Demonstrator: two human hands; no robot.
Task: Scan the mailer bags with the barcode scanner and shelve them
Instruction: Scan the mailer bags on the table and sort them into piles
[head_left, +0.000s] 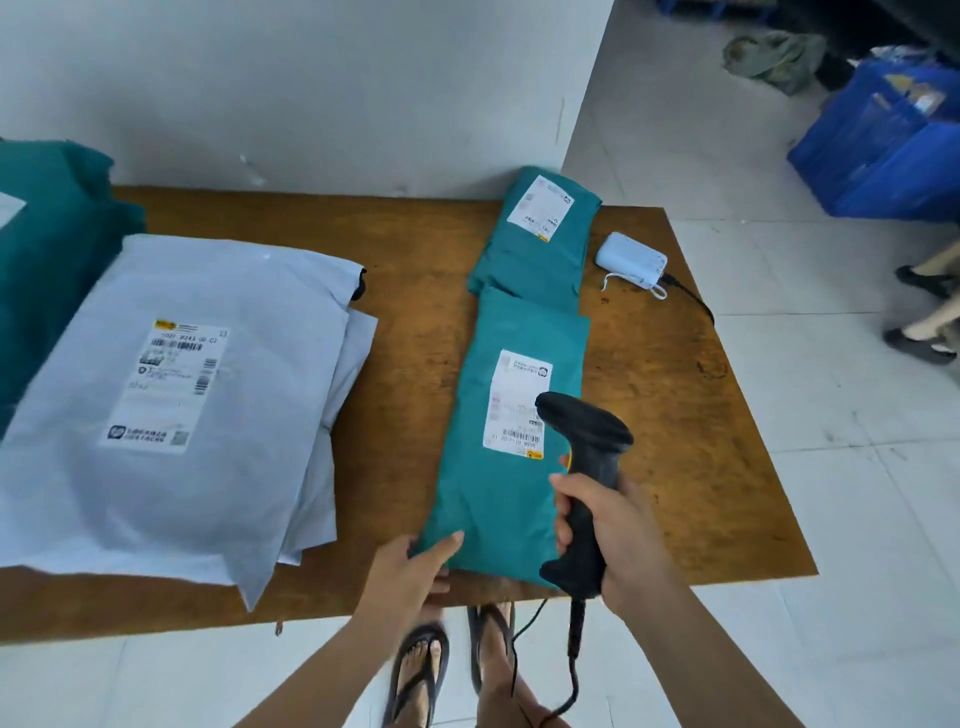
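A teal mailer bag (498, 467) lies lengthwise on the wooden table (701, 441), its white label facing up. My left hand (410, 571) pinches its near left corner at the table's front edge. My right hand (613, 530) grips a black corded barcode scanner (587, 467), whose head hangs just over the label's lower right, by the barcode. A second teal mailer bag (535, 244) lies beyond the first, touching it. To the left sits a stack of pale grey mailer bags (171, 415), the top one labelled.
More teal bags (47, 249) pile up at the far left. A pale blue power bank (631, 260) with a cable rests at the table's back right. Blue crates (883, 140) stand on the tiled floor to the right. Another person's feet (924, 312) show at the right edge.
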